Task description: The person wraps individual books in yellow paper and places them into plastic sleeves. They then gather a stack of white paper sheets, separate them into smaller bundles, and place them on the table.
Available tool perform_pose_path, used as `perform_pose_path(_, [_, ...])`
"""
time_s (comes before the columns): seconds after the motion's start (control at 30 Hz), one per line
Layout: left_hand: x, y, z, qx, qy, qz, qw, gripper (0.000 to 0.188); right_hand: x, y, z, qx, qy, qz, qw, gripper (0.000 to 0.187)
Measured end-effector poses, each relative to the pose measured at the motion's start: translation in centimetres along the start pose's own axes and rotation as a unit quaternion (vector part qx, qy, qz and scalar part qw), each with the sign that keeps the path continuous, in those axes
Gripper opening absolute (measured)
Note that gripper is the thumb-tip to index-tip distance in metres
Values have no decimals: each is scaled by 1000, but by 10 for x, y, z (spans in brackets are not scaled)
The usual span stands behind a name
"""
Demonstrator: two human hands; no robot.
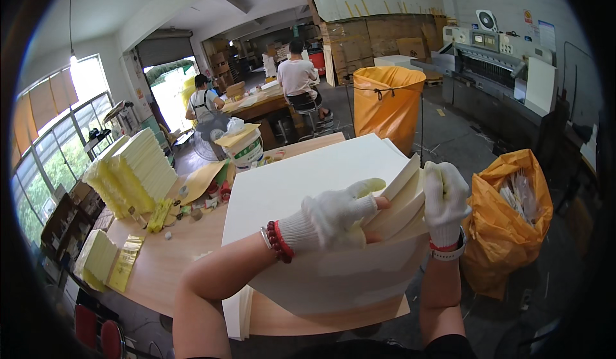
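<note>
A stack of large white sheets (301, 173) lies on the wooden table in front of me, its right edge lifted and fanned into several bent layers. My right hand (444, 198), in a white knit glove, is closed on the raised right edge of the sheets. My left hand (337, 214), gloved too with bare fingertips showing, lies across the near part of the stack. Its thumb is stretched out and its fingers are apart, touching the fanned layers. The near sheets (346, 282) curve down toward me below the left hand.
Yellow-edged foam-like stacks (138, 173) stand on the table's left side, near a white bucket (244, 146) and small scraps. Two orange bags (388, 102) (507, 224) stand on the right. Two people sit or stand at a far table (256, 102). A large machine (494, 70) stands along the right wall.
</note>
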State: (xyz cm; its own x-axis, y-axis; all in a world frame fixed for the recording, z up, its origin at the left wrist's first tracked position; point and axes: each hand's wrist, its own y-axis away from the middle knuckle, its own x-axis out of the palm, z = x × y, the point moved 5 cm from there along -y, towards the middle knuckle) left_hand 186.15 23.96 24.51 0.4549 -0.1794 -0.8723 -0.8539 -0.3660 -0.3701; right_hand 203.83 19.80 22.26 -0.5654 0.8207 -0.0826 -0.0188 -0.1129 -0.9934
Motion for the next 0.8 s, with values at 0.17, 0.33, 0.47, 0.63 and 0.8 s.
perform_pose_path(0.17, [-4,-1,-1,37,-44,-27,998,48,1,7,2,-72,86,-48,993,28])
perform_pose_path(0.33, [-5,-1,-2,34,-60,-28,997,46,2,8,0,-71,33,-18,997,34])
perform_pose_path(0.47, [1,-3,5,-110,28,49,992,49,1,5,6,-112,92,-44,988,34])
perform_pose_path(0.63, [-1,-7,-1,-120,133,50,983,45,1,3,-1,-14,-28,-35,999,22])
perform_pose_path(0.8, [1,-1,2,24,-43,4,999,47,-2,-3,4,-33,-21,-56,998,12])
